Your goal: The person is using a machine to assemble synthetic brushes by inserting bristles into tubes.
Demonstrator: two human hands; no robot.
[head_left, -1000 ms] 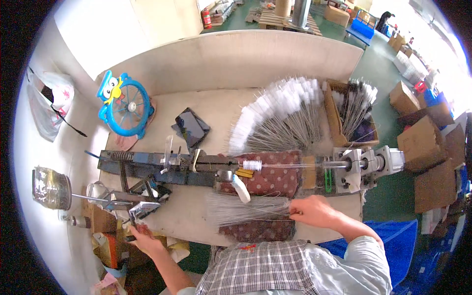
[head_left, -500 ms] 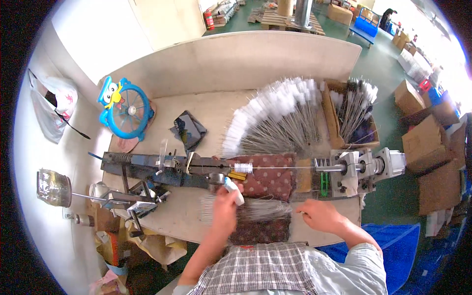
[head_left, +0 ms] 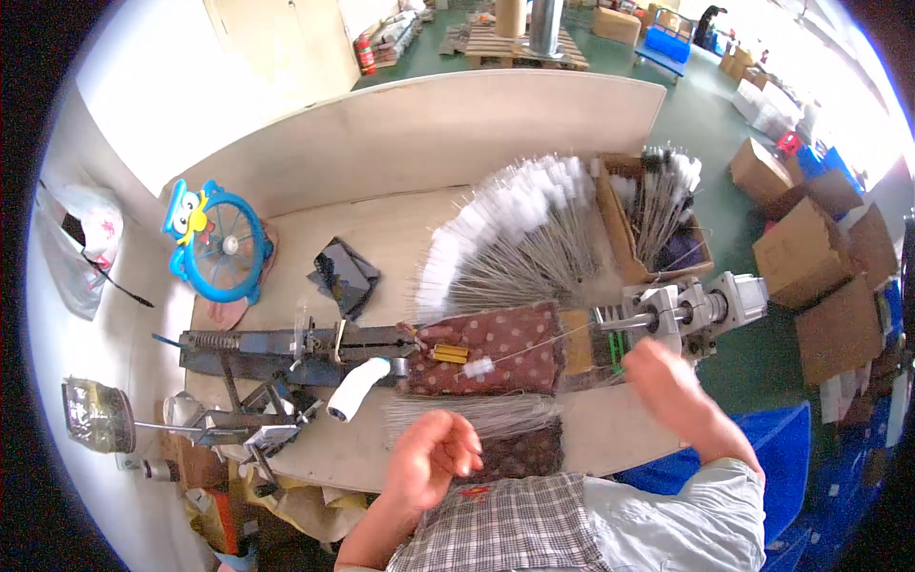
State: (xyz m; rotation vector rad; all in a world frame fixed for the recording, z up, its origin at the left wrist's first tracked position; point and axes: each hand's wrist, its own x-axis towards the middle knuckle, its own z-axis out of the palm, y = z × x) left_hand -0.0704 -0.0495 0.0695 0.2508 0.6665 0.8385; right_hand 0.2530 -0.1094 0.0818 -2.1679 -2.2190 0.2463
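Observation:
A white-bristled wire brush (head_left: 479, 367) lies slanted over the dotted brown cloth (head_left: 524, 355); its thin wire stem rises rightward to the metal chuck (head_left: 658, 322) of the motor unit. My left hand (head_left: 434, 459) hovers over the near side of the bench, fingers loosely curled and apart, with nothing in it. Left of the cloth, a white handle (head_left: 357, 389) stands free beside the long dark metal clamp fixture (head_left: 276, 351). Close in front of the chuck is my right hand (head_left: 662, 383); its fingertips are blurred, and whether they touch anything is unclear.
Thin wires (head_left: 467, 416) lie in a bundle before the cloth. Behind it fans a large pile of white brushes (head_left: 519, 238), beside a cardboard box (head_left: 615, 224) of more brushes. A blue toy-like wheel (head_left: 227, 246) stands at the left, a blue bin (head_left: 762, 448) at the right.
My left hand has let go of the white handle and drawn back nearer me. The brush has dropped from its level line onto the cloth. My right hand has moved up to the chuck.

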